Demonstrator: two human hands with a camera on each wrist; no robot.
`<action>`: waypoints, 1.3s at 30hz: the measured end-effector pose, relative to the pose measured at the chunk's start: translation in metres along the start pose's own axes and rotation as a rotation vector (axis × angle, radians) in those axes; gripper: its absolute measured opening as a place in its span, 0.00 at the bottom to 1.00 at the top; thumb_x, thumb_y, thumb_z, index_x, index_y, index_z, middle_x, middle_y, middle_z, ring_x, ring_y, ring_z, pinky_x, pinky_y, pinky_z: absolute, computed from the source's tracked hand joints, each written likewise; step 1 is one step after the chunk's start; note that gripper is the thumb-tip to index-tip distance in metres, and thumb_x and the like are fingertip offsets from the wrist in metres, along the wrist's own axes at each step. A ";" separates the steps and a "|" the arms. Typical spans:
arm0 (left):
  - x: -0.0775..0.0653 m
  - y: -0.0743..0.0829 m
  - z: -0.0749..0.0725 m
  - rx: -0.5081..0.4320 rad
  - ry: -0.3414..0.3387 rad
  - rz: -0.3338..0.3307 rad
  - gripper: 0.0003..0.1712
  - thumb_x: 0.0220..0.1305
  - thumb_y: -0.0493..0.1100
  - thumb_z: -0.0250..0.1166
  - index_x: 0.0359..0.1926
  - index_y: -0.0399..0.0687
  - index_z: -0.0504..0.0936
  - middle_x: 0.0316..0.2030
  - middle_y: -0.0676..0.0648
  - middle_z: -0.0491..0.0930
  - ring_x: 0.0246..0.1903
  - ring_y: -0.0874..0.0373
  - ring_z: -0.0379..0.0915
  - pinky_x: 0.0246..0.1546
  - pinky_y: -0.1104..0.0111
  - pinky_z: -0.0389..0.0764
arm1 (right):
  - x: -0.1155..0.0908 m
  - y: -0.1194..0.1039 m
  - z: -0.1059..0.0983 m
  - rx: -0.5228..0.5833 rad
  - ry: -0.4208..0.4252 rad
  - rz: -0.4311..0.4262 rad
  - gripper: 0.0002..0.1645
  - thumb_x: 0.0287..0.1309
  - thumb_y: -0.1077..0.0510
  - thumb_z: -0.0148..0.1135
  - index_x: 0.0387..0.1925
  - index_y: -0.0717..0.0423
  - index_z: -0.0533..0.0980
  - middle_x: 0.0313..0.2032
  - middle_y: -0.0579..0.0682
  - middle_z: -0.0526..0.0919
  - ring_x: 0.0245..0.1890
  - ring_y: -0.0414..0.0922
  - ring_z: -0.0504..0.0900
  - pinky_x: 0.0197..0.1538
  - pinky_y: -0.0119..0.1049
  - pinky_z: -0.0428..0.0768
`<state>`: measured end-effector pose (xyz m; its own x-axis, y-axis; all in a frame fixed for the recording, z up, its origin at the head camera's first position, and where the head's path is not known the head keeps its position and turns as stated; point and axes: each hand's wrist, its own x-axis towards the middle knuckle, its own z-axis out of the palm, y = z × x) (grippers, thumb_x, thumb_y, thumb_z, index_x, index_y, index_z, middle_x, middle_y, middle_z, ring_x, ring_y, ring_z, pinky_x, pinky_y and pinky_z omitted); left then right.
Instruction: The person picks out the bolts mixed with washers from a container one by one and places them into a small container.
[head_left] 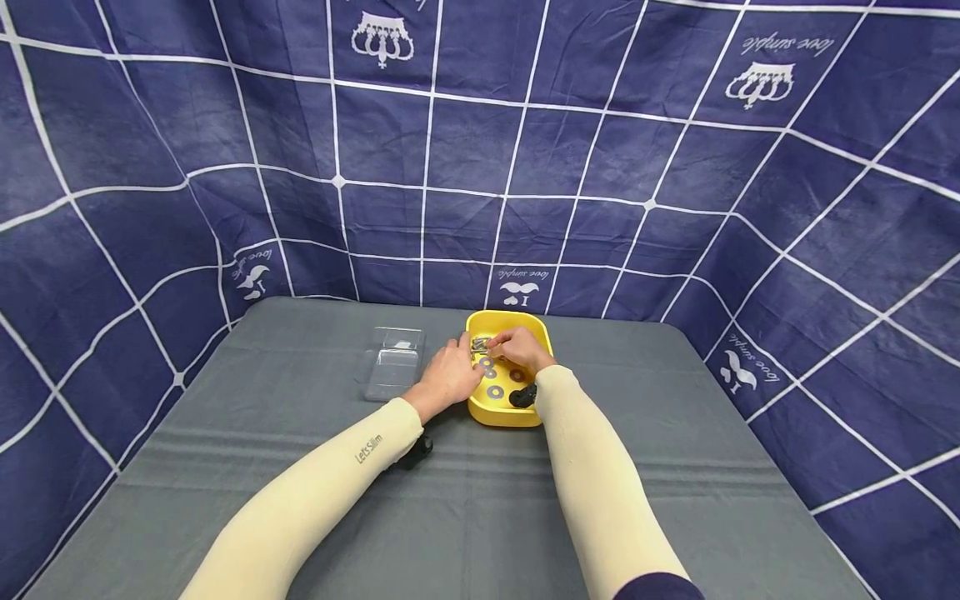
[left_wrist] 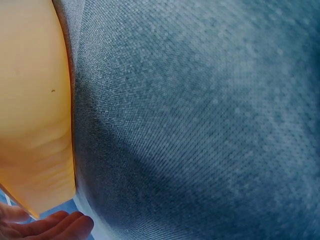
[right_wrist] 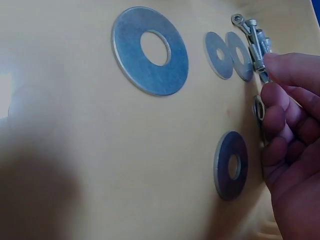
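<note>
Because the bolts [right_wrist: 256, 47] lay in a messy heap by the far left corner of the bin [head_left: 506, 418], one could easily have slipped away from the right hand [head_left: 525, 347]. They looked thin and smooth, and they lay across each other, so pulling one might have dragged the others along or made them roll. The bin's wall was close by too, and it could have left the fingertips little room to get round a bolt. The washers [right_wrist: 127, 55] lay flat on the bin's floor, so a low wrist might have bumped them and slid them about. If the left hand [head_left: 450, 372] had pushed hard at the bin's left edge, the bin could have slid on the tabletop [head_left: 465, 517].

The right hand was inside the bin, with its fingers bent in and its tips almost together, right at the bolts. I could not tell if it had hold of one or only touched it. The left hand had its fingers loosely stretched out at the bin's left edge, and I saw nothing held in it. The bin sat by the far edge of the tabletop, near the middle. A clear tray [head_left: 390, 382] sat to the left of the bin, not touching it.
</note>
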<state>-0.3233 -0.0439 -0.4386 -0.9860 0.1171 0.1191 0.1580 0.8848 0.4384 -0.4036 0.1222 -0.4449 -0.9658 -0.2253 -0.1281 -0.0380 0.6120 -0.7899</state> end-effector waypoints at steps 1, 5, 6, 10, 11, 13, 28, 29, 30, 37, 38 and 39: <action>-0.001 0.001 0.000 0.002 0.003 0.002 0.38 0.67 0.51 0.60 0.72 0.39 0.60 0.53 0.34 0.76 0.51 0.39 0.78 0.53 0.50 0.79 | 0.000 0.001 0.000 0.009 0.004 0.004 0.14 0.57 0.60 0.68 0.45 0.60 0.86 0.27 0.46 0.78 0.22 0.40 0.70 0.26 0.29 0.68; -0.001 0.001 0.000 0.005 0.001 -0.004 0.38 0.67 0.51 0.61 0.72 0.40 0.60 0.53 0.35 0.75 0.51 0.40 0.78 0.54 0.50 0.79 | 0.002 0.003 0.000 0.018 0.020 0.015 0.14 0.57 0.60 0.69 0.45 0.59 0.86 0.28 0.46 0.79 0.22 0.41 0.70 0.26 0.30 0.68; -0.001 0.001 0.000 0.006 -0.001 -0.007 0.38 0.68 0.51 0.61 0.72 0.40 0.60 0.53 0.35 0.75 0.51 0.40 0.78 0.54 0.50 0.79 | 0.001 0.003 0.000 0.019 0.022 0.017 0.14 0.57 0.60 0.69 0.45 0.59 0.86 0.29 0.46 0.80 0.23 0.41 0.70 0.26 0.30 0.69; 0.000 0.001 0.001 0.009 -0.011 -0.019 0.39 0.68 0.51 0.60 0.74 0.40 0.58 0.55 0.34 0.75 0.53 0.40 0.77 0.56 0.51 0.78 | -0.001 0.002 0.004 0.018 0.025 0.021 0.14 0.57 0.59 0.69 0.45 0.60 0.86 0.33 0.49 0.83 0.25 0.41 0.72 0.27 0.29 0.70; 0.000 0.001 0.001 0.010 -0.012 -0.020 0.40 0.68 0.51 0.60 0.74 0.41 0.58 0.55 0.34 0.75 0.53 0.40 0.77 0.56 0.51 0.78 | -0.001 0.001 0.004 0.016 0.025 0.022 0.14 0.57 0.59 0.70 0.44 0.59 0.86 0.34 0.49 0.84 0.25 0.41 0.73 0.26 0.29 0.70; -0.001 0.001 0.000 0.011 -0.011 -0.021 0.40 0.68 0.51 0.60 0.74 0.41 0.58 0.56 0.34 0.75 0.54 0.40 0.77 0.56 0.50 0.78 | -0.001 0.002 0.006 0.005 0.030 0.024 0.13 0.56 0.59 0.70 0.43 0.58 0.86 0.35 0.49 0.84 0.26 0.41 0.74 0.26 0.29 0.71; -0.002 0.002 0.001 0.033 -0.003 -0.020 0.36 0.68 0.51 0.61 0.70 0.41 0.61 0.52 0.35 0.76 0.50 0.41 0.79 0.53 0.51 0.80 | 0.003 0.005 0.011 0.009 0.058 0.050 0.09 0.55 0.60 0.72 0.39 0.57 0.87 0.26 0.45 0.80 0.21 0.41 0.69 0.22 0.30 0.66; -0.002 0.001 0.002 0.035 -0.002 -0.020 0.36 0.68 0.51 0.61 0.70 0.41 0.61 0.51 0.35 0.76 0.50 0.41 0.79 0.52 0.51 0.80 | 0.003 0.005 0.011 0.005 0.062 0.046 0.08 0.55 0.60 0.72 0.38 0.57 0.87 0.26 0.45 0.80 0.21 0.41 0.69 0.22 0.30 0.66; -0.002 0.002 0.002 0.036 -0.001 -0.020 0.36 0.68 0.51 0.61 0.70 0.41 0.62 0.51 0.35 0.76 0.50 0.41 0.79 0.52 0.50 0.80 | 0.003 0.005 0.011 0.003 0.065 0.042 0.08 0.55 0.60 0.72 0.38 0.57 0.87 0.26 0.45 0.80 0.21 0.41 0.69 0.23 0.30 0.66; -0.002 0.002 0.002 0.038 0.006 -0.022 0.36 0.67 0.51 0.61 0.70 0.41 0.62 0.50 0.36 0.76 0.50 0.41 0.79 0.52 0.51 0.80 | 0.003 0.004 0.010 -0.013 0.067 0.063 0.07 0.56 0.60 0.71 0.38 0.56 0.87 0.25 0.46 0.79 0.20 0.42 0.68 0.22 0.31 0.65; -0.002 0.002 0.002 0.038 0.007 -0.021 0.36 0.67 0.51 0.61 0.70 0.41 0.62 0.50 0.35 0.76 0.50 0.41 0.79 0.52 0.50 0.80 | 0.003 0.004 0.010 -0.016 0.066 0.069 0.07 0.57 0.60 0.71 0.38 0.56 0.87 0.25 0.46 0.79 0.20 0.42 0.68 0.21 0.31 0.65; -0.002 0.002 0.002 0.040 0.007 -0.020 0.35 0.67 0.51 0.61 0.69 0.41 0.62 0.50 0.36 0.76 0.50 0.41 0.78 0.52 0.50 0.80 | 0.003 0.003 0.010 -0.020 0.065 0.068 0.07 0.57 0.60 0.71 0.38 0.56 0.87 0.25 0.46 0.79 0.20 0.42 0.68 0.21 0.31 0.65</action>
<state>-0.3206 -0.0414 -0.4393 -0.9885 0.0959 0.1171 0.1357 0.9043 0.4047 -0.4039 0.1159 -0.4539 -0.9809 -0.1339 -0.1412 0.0233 0.6396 -0.7684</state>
